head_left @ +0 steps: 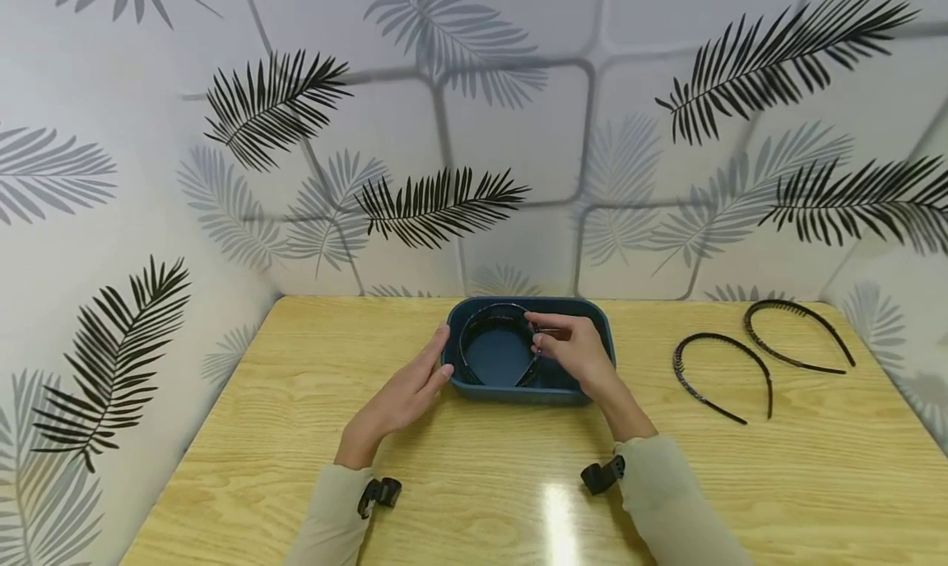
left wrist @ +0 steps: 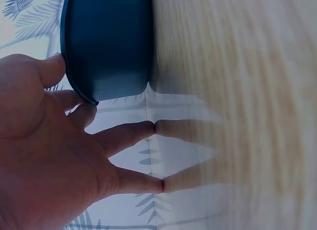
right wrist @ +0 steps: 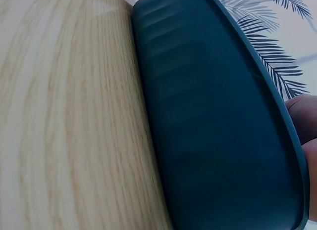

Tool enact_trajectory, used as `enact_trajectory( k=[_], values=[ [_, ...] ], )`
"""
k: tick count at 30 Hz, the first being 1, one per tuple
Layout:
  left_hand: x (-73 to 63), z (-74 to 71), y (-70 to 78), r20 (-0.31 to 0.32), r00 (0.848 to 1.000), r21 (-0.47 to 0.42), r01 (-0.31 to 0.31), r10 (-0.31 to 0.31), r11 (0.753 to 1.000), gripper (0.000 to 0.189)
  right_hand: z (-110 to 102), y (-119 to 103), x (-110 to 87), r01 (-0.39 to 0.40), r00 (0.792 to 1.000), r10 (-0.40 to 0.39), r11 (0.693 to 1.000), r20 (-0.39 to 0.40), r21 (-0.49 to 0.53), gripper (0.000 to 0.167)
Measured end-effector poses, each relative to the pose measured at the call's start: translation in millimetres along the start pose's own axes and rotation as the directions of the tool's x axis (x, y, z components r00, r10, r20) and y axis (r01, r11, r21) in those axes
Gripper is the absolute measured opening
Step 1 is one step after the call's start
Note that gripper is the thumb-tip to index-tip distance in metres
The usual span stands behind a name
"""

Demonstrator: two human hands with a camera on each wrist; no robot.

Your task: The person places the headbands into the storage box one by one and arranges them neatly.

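Note:
A dark blue rectangular plastic bin stands on the table near the wall, with black headbands standing in its left part, their arcs overlapping. My right hand reaches over the right side of the bin and pinches a headband between thumb and fingertips. Against the bin's left end lies my left hand, fingers extended. In the left wrist view its thumb and nearer fingers touch the bin's rim, and the other fingers spread down to the table. The right wrist view shows mostly the bin's outer wall, with right fingers at the rim.
Two more black toothed headbands lie on the table to the right: a nearer one and a farther one. The light wooden table meets a leaf-patterned wall just behind the bin.

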State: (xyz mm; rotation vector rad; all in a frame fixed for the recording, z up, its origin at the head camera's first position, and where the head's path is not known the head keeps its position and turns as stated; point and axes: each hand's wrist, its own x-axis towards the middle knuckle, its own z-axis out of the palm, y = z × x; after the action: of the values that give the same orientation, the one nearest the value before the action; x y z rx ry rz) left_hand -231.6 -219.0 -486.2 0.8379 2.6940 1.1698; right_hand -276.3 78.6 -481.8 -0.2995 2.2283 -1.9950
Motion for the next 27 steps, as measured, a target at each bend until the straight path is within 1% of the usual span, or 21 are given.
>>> enact_trajectory(
  k=[6,9,12,14,16,19,24,27],
  values=[
    [0.8,-0.3,2.0,0.0,1.0,-0.001,0.001,-0.001,1.0,0.064,1.0,1.0,0.3,0.007,1.0,-0.006,0.998,0.018,-0.062,0.041],
    [1.7,0.2,1.4,-0.006,1.0,0.013,-0.002,0.002,1.0,0.064,1.6,0.5,-0.7,0.025,1.0,-0.023,0.993,0.015,-0.119,0.04],
    [2.0,0.3,1.3,-0.005,1.0,0.022,0.005,-0.005,1.0,0.064,2.2,-1.2,-1.8,0.039,0.999,-0.041,0.977,-0.006,-0.207,0.04],
    [1.6,-0.1,1.8,-0.003,1.0,0.02,0.011,-0.011,1.0,0.064,2.6,-1.7,-2.0,0.047,0.998,-0.055,0.96,-0.024,-0.275,0.04],
    [1.1,-0.8,2.6,0.0,1.0,0.015,0.017,-0.017,1.0,0.064,3.0,-1.7,-1.8,0.051,0.997,-0.066,0.946,-0.036,-0.319,0.039],
    [0.6,-1.2,2.7,0.0,1.0,0.014,0.019,-0.019,1.0,0.064,3.3,-0.8,-1.7,0.053,0.997,-0.069,0.937,-0.035,-0.344,0.039],
    [-0.1,-1.3,1.9,0.003,1.0,0.019,0.029,-0.029,0.999,0.064,4.0,0.7,-2.4,0.027,0.999,-0.035,0.94,-0.016,-0.341,0.042],
    [0.6,-1.2,1.7,0.006,0.999,0.018,0.032,-0.032,0.999,0.065,3.1,1.7,-2.6,0.021,1.0,-0.022,0.934,0.0,-0.357,0.044]
  ],
)
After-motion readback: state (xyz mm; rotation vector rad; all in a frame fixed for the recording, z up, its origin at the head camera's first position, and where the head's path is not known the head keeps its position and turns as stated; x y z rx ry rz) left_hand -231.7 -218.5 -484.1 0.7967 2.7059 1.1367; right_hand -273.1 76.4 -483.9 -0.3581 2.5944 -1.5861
